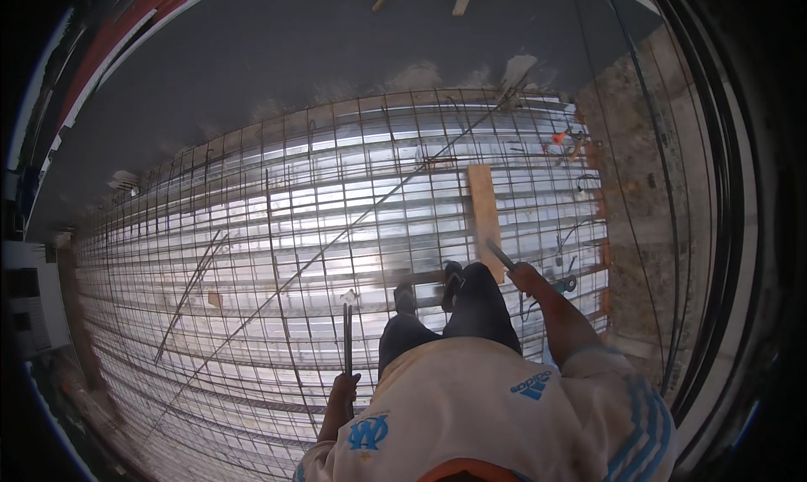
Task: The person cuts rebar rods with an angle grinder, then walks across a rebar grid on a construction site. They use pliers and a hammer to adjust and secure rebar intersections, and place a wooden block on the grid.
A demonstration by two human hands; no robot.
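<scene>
I stand on a grid of steel reinforcing bars (336, 213) laid over shiny corrugated metal decking. My left hand (344, 389) grips a pair of short dark steel rods (347, 335) that point up and away from me. My right hand (525, 276) is closed around a thin dark rod-like tool (499, 254) that angles up to the left. My dark trousers and shoes (429, 293) show between the two hands, with my pale shirt below.
A wooden plank (485, 217) lies on the mesh just beyond my right hand. Long loose bars (193, 289) cross the grid diagonally at left. A dark slab (319, 45) borders the far side. Rough concrete and cables (639, 188) run along the right.
</scene>
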